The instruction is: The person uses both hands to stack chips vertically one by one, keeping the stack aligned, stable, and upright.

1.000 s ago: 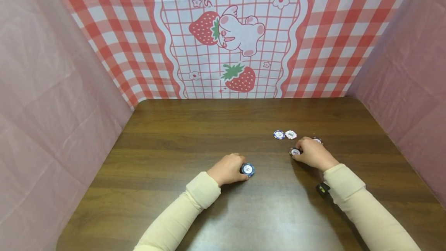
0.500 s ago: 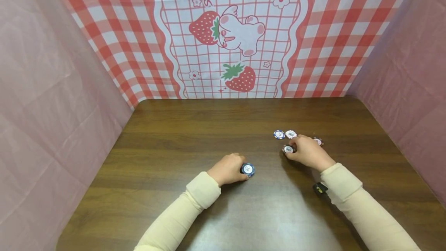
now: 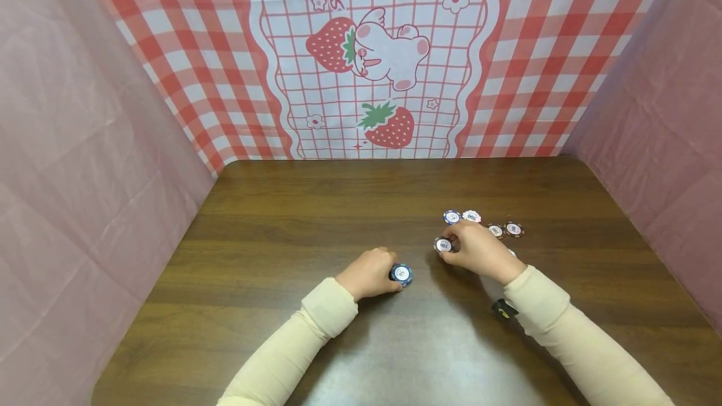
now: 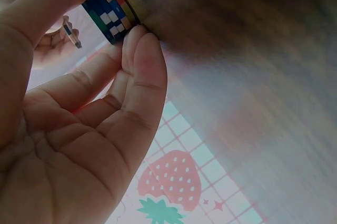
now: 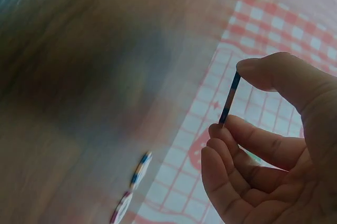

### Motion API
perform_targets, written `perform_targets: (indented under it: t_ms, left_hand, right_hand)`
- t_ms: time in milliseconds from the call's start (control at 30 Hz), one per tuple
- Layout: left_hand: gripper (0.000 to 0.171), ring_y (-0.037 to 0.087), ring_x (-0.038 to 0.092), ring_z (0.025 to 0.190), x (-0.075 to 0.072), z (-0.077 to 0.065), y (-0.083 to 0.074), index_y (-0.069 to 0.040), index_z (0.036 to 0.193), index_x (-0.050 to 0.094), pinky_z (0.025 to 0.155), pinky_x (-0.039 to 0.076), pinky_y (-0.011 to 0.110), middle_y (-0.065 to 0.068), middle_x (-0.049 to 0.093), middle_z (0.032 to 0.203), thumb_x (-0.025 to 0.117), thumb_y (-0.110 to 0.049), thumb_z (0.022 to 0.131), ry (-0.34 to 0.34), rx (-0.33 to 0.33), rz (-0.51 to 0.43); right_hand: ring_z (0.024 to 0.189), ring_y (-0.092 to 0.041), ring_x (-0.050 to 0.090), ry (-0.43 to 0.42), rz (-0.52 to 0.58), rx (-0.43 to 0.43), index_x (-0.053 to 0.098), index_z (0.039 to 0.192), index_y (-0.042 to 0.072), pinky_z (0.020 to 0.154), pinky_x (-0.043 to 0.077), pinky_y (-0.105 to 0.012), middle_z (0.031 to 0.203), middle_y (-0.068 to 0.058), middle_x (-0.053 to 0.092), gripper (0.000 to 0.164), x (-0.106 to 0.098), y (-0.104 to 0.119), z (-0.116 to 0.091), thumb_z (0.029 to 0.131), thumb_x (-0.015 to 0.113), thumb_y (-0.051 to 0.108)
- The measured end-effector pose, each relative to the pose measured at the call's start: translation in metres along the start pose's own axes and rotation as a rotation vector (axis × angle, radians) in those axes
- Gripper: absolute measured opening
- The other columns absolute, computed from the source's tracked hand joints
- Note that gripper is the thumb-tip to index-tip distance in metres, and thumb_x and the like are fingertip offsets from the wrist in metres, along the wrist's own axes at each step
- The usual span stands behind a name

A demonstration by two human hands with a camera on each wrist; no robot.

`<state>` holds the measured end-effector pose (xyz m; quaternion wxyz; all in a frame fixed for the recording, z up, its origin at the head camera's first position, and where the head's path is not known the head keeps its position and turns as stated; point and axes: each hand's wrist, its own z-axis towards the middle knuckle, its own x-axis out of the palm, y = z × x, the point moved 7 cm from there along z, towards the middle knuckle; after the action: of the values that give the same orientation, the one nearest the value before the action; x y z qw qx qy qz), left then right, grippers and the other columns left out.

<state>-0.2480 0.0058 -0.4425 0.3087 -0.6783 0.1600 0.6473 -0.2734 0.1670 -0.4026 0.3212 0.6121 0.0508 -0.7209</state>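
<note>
At the middle of the table in the head view, my left hand (image 3: 368,273) grips a short stack of poker chips (image 3: 402,274) with a blue one on top. The left wrist view shows thumb and fingertips on the edges of the chip stack (image 4: 110,16), with several colours in layers. To the right, my right hand (image 3: 479,250) pinches a single dark poker chip (image 3: 443,245) with a white centre. Edge-on in the right wrist view, that dark chip (image 5: 229,97) is held between thumb and fingertips, apart from the stack.
Beyond my right hand lie a blue chip (image 3: 452,217) and a white chip (image 3: 471,216), side by side. Two brown chips (image 3: 514,229) lie farther right. A whitish piece (image 3: 511,252) shows partly behind my right wrist. A checked cloth (image 3: 361,80) hangs at the table's back edge.
My right hand has moved left with the dark chip, toward the stack. A second brown chip, earlier behind that hand, now shows. My left hand and its stack have stayed still.
</note>
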Motion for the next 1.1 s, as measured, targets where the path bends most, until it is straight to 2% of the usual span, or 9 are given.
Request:
perform_targets:
  t_ms: [200, 433, 733, 1100]
  left_hand:
    - [0.028, 0.013, 0.056, 0.073, 0.000, 0.000, 0.000, -0.013, 0.081, 0.062, 0.064, 0.045, 0.027, -0.004, 0.059, 0.076, 0.075, -0.035, 0.068, -0.005, 0.001, 0.004]
    - [0.028, 0.013, 0.055, 0.071, -0.002, 0.000, -0.001, -0.013, 0.081, 0.062, 0.063, 0.044, 0.026, -0.004, 0.058, 0.075, 0.075, -0.034, 0.069, -0.005, 0.000, 0.004]
    - [0.028, 0.009, 0.051, 0.067, -0.002, 0.000, -0.001, -0.013, 0.082, 0.062, 0.060, 0.041, 0.025, -0.006, 0.056, 0.073, 0.075, -0.034, 0.069, 0.003, -0.007, -0.015]
    - [0.027, 0.010, 0.049, 0.064, -0.003, 0.000, -0.001, -0.013, 0.077, 0.060, 0.057, 0.041, 0.025, -0.005, 0.055, 0.070, 0.076, -0.033, 0.069, -0.003, 0.001, -0.002]
  right_hand:
    - [0.070, -0.011, 0.052, 0.000, -0.023, -0.065, 0.065, 0.086, 0.005, 0.064, 0.045, -0.031, 0.079, -0.002, 0.059, 0.030, 0.005, 0.019, 0.003, 0.067, 0.075, 0.025]
    - [0.070, -0.008, 0.052, 0.024, 0.000, -0.137, 0.066, 0.085, 0.008, 0.064, 0.044, -0.028, 0.079, 0.002, 0.058, 0.026, 0.013, 0.038, 0.005, 0.068, 0.076, 0.026]
    - [0.069, -0.007, 0.047, 0.091, 0.003, -0.201, 0.066, 0.087, 0.009, 0.061, 0.040, -0.024, 0.080, 0.003, 0.056, 0.028, 0.027, 0.056, 0.004, 0.068, 0.076, 0.027]
    - [0.069, -0.008, 0.045, 0.097, 0.014, -0.261, 0.065, 0.083, 0.010, 0.062, 0.041, -0.024, 0.078, 0.003, 0.054, 0.025, 0.035, 0.071, 0.003, 0.066, 0.075, 0.025]
